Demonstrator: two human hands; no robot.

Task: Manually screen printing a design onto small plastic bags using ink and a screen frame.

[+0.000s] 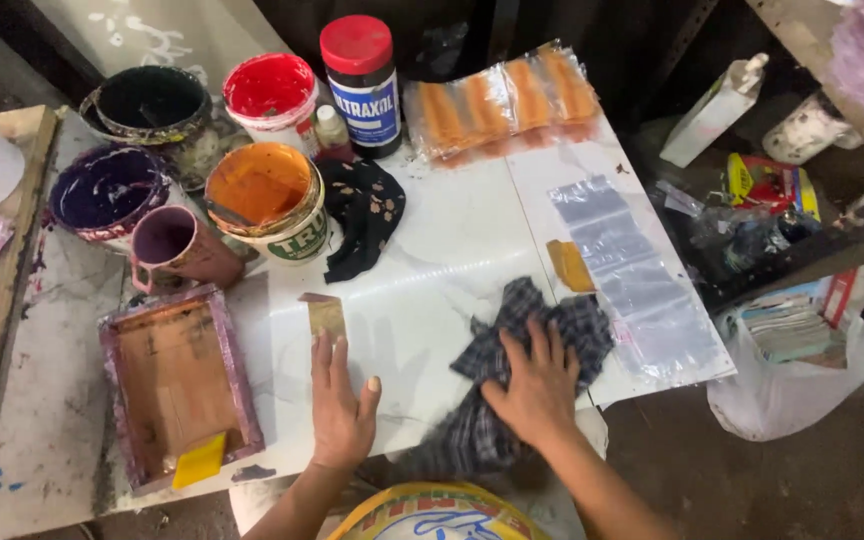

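My right hand presses flat on a dark checked cloth bunched on the white tabletop. My left hand lies flat on the table with its fingers together. Its fingertips touch a small tan card. A clear plastic sheet lies to the right of the cloth, and a small orange-brown patch sits at the sheet's left edge.
Paint tubs stand at the back left: orange, red, purple, dark. There is a purple mug, a red-lidded jar, a black floral rag, a wooden screen frame with a yellow scraper, and orange packets.
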